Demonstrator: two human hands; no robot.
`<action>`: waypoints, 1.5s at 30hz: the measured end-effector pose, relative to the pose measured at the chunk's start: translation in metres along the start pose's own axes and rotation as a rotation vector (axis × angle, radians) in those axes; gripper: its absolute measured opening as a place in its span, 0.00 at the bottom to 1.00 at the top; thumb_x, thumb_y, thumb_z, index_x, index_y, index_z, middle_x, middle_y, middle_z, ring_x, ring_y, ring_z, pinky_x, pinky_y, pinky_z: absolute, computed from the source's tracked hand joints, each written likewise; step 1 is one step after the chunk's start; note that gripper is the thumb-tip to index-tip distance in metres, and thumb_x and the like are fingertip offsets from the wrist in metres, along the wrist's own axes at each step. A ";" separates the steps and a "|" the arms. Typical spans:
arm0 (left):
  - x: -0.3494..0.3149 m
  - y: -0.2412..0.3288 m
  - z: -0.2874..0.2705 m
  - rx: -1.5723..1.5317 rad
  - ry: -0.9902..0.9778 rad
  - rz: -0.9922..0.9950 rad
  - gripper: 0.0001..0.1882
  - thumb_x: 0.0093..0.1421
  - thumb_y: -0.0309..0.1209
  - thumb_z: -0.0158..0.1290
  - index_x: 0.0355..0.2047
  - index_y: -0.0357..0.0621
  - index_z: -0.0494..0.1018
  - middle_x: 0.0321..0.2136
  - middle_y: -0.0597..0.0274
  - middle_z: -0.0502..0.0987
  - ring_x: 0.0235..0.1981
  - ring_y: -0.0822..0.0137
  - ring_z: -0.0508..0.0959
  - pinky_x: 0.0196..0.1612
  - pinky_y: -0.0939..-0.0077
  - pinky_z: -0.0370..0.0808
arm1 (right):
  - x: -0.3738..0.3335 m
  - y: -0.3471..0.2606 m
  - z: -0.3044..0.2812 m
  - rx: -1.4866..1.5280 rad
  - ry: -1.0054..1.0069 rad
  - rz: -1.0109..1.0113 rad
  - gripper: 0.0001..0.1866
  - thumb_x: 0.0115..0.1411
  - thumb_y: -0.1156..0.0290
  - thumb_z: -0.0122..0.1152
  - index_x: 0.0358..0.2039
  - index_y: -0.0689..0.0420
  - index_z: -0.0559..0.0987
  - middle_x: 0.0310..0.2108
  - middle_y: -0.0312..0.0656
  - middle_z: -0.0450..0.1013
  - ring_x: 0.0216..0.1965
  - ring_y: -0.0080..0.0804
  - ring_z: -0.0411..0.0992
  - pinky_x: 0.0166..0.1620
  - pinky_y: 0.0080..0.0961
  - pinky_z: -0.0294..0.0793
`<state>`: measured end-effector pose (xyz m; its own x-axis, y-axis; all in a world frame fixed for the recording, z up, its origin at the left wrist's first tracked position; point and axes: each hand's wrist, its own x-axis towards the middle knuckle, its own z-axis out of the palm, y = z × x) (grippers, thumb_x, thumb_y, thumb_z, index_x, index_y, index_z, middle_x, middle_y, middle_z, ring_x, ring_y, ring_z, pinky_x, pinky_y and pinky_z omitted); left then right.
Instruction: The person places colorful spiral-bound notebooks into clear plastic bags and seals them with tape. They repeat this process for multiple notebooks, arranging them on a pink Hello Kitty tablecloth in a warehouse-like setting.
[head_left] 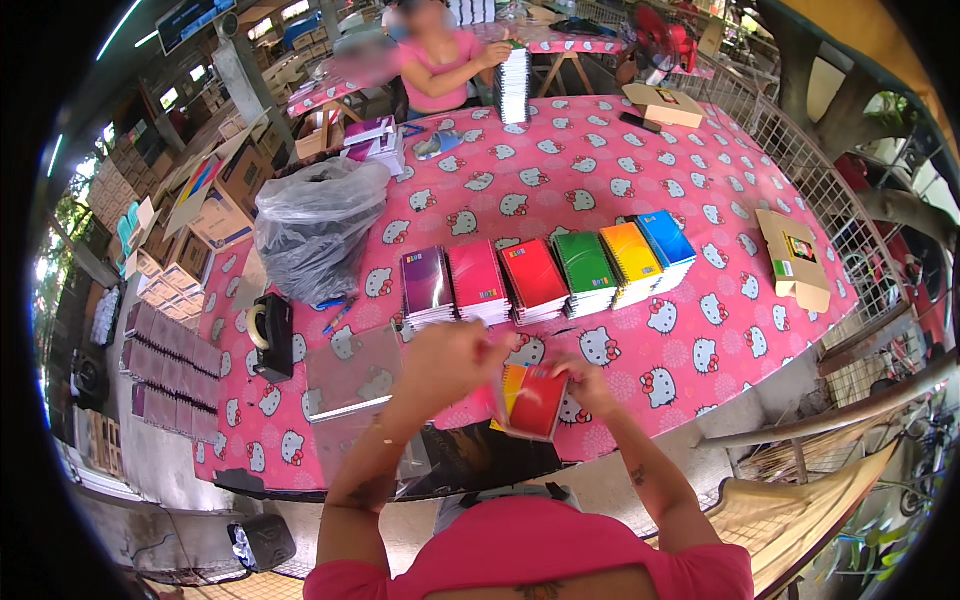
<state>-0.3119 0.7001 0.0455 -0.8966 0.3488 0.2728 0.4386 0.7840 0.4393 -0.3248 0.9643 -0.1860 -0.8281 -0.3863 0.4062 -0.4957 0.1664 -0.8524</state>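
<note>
A red spiral notebook (pixel 540 403) with a yellow one (pixel 513 381) under it lies tilted at the near table edge. My right hand (pixel 587 387) is closed on the red notebook's upper right corner. Left of these notebooks is my left hand (pixel 450 368), raised above the table; its fingers are smeared by motion, so their grip does not show. Beyond my hands stand stacks of spiral notebooks in a row: purple (pixel 427 280), pink (pixel 479 275), red (pixel 533 275), green (pixel 582 265), yellow (pixel 631 252) and blue (pixel 665 237).
Clear plastic sheets (pixel 352 372), a tape dispenser (pixel 272 338) and a plastic bag (pixel 320 225) are on the left. Across the table a person (pixel 440 60) touches a tall notebook stack (pixel 514 85). Opened cardboard boxes (pixel 793 258) lie at right; notebook stacks (pixel 170 375) stand beyond the left edge.
</note>
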 end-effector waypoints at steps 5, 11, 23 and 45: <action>-0.013 -0.019 0.149 0.107 -0.268 -0.063 0.27 0.64 0.53 0.49 0.32 0.37 0.78 0.21 0.48 0.78 0.25 0.48 0.81 0.30 0.54 0.77 | 0.011 -0.013 -0.001 -0.190 -0.058 0.106 0.28 0.46 0.93 0.45 0.45 0.55 0.80 0.50 0.47 0.76 0.58 0.50 0.68 0.60 0.41 0.67; 0.096 0.018 0.153 0.196 0.531 0.441 0.16 0.60 0.32 0.56 0.45 0.36 0.75 0.39 0.47 0.79 0.41 0.50 0.80 0.41 0.59 0.78 | 0.092 -0.032 -0.084 -1.019 0.456 0.021 0.32 0.49 0.85 0.51 0.58 0.52 0.71 0.59 0.43 0.67 0.60 0.44 0.66 0.58 0.44 0.66; 0.004 0.011 0.041 -0.261 0.658 0.229 0.12 0.61 0.18 0.52 0.46 0.32 0.76 0.37 0.46 0.81 0.38 0.51 0.83 0.40 0.67 0.79 | 0.012 -0.042 -0.077 0.056 0.493 0.192 0.12 0.50 0.90 0.55 0.33 0.61 0.75 0.40 0.42 0.77 0.47 0.38 0.75 0.53 0.32 0.72; 0.012 -0.096 0.086 0.217 0.437 0.178 0.19 0.57 0.20 0.52 0.50 0.40 0.74 0.47 0.52 0.79 0.53 0.54 0.76 0.60 0.52 0.68 | 0.074 -0.048 -0.079 -1.022 0.206 -0.010 0.24 0.52 0.72 0.66 0.51 0.53 0.78 0.51 0.40 0.75 0.51 0.35 0.72 0.52 0.40 0.67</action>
<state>-0.3702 0.6733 -0.0668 -0.6801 0.2756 0.6794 0.5177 0.8367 0.1789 -0.3832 0.9993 -0.0893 -0.8035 -0.2455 0.5424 -0.4088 0.8898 -0.2029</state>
